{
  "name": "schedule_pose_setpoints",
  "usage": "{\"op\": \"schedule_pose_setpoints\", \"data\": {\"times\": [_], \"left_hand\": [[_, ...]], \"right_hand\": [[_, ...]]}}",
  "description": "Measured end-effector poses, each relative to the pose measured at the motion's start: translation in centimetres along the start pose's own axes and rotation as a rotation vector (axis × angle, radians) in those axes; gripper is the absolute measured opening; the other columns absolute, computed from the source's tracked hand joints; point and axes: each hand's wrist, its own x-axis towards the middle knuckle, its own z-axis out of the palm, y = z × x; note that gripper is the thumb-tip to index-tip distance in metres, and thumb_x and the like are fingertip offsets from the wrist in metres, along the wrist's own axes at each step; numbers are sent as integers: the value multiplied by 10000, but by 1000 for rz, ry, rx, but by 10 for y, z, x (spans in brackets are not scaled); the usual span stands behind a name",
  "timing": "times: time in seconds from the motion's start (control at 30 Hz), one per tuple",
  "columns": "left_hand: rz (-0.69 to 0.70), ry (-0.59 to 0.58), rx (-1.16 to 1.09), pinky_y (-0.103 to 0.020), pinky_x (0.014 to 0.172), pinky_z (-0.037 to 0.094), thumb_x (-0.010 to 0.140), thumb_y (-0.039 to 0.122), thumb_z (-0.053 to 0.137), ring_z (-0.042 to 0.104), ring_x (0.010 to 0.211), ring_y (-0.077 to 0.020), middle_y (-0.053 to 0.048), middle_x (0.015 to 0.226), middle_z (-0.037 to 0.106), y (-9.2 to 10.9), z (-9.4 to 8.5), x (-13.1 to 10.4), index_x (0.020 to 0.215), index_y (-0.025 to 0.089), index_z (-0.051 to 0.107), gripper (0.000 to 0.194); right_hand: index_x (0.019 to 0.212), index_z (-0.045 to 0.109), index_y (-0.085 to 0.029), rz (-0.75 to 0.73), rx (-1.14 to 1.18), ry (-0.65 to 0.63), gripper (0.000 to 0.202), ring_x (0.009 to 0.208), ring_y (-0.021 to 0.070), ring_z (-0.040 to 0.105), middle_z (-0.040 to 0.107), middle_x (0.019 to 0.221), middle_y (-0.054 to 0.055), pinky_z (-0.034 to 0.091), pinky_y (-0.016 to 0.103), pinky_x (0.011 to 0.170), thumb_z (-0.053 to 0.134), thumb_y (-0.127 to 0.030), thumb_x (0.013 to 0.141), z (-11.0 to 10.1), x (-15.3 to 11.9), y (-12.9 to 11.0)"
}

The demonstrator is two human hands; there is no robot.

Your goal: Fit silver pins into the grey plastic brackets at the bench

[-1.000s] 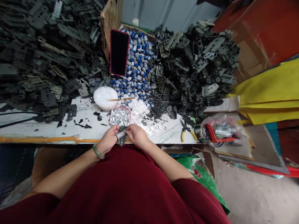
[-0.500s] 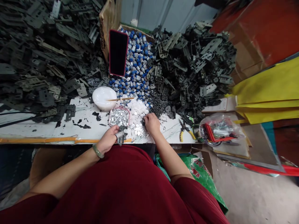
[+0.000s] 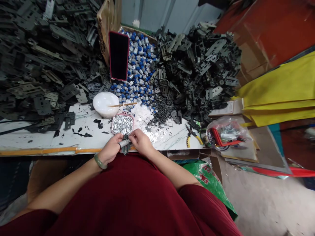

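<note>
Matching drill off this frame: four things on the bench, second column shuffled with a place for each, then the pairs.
Things:
1. phone
2. bowl
3. pliers
4. bracket

Places:
A. held between left hand and right hand at the bench edge
B. flat on the bench, right of the hands
C. propped upright against the blue-capped parts
D. left of the foil tray, a stick across its rim

Pairs: 1-C, 2-D, 3-B, 4-A

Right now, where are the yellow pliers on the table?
In the head view, the yellow pliers lie on the white table, right of both hands, between the plastic bag and the white discs.
</note>
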Motion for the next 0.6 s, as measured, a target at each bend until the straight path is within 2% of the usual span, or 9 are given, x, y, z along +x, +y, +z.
{"op": "schedule_pose_setpoints", "data": {"times": [0.07, 0.13, 0.2, 0.27, 0.37, 0.4, 0.5, 0.6], "left_hand": [[71, 4, 76, -196, 472, 390, 598, 215, 720, 493, 512, -95, 50, 576, 539, -1, -1, -1, 712, 181, 514, 238], [140, -2, 171, -206, 529, 423, 602, 174, 704, 543, 588, -115, 38, 620, 568, -2, -2, -1, 728, 183, 529, 216], [154, -24, 220, -225, 583, 451, 611, 159, 687, 581, 658, -137, 22, 665, 602, -2, -2, -1, 755, 184, 547, 203], [126, -41, 204, -234, 591, 459, 616, 163, 676, 588, 669, -144, 14, 675, 615, -2, -2, 0, 765, 185, 550, 197], [80, -33, 130, -226, 555, 451, 596, 167, 685, 572, 628, -134, 12, 668, 619, -2, -2, 1, 748, 182, 541, 210], [74, -28, 108, -223, 552, 452, 589, 164, 690, 572, 625, -130, 8, 676, 626, -2, -2, 1, 745, 180, 542, 216], [62, -24, 77, -218, 558, 463, 581, 151, 698, 579, 632, -125, -2, 696, 645, -3, -1, 0, 754, 173, 559, 223], [54, -22, 63, -214, 551, 471, 572, 141, 700, 577, 619, -118, -7, 711, 659, -3, -1, -1, 755, 173, 567, 228]], "right_hand": [[832, 582, -193, 37, 32, 14, 99, 718, 126, 530, 586, 807, 13, 415, 241, 682, 543, -279, 862, 4, -3, 2], [834, 579, -187, 61, 103, -25, 118, 662, 117, 522, 585, 753, -4, 415, 231, 640, 536, -293, 864, 4, -2, 7], [819, 581, -178, 15, 162, -130, 126, 648, 113, 528, 591, 730, -12, 422, 226, 629, 538, -287, 862, -5, 6, 17], [806, 600, -169, -71, 102, -170, 101, 712, 127, 547, 612, 777, 8, 437, 239, 679, 555, -249, 849, -24, 22, 30], [869, 649, -160, -82, -289, 68, 117, 893, 193, 522, 613, 932, 84, 416, 307, 795, 534, -160, 846, -63, 53, 51], [911, 661, -157, -72, -432, 102, 162, 939, 219, 500, 602, 984, 112, 404, 329, 804, 509, -143, 856, -75, 63, 56], [979, 673, -149, -84, -765, 17, 252, 1002, 274, 450, 572, 1052, 167, 380, 359, 767, 446, -113, 875, -97, 84, 64], [988, 671, -149, -152, -932, -79, 273, 1030, 292, 428, 564, 1052, 183, 362, 367, 753, 426, -106, 877, -105, 93, 63]]}}
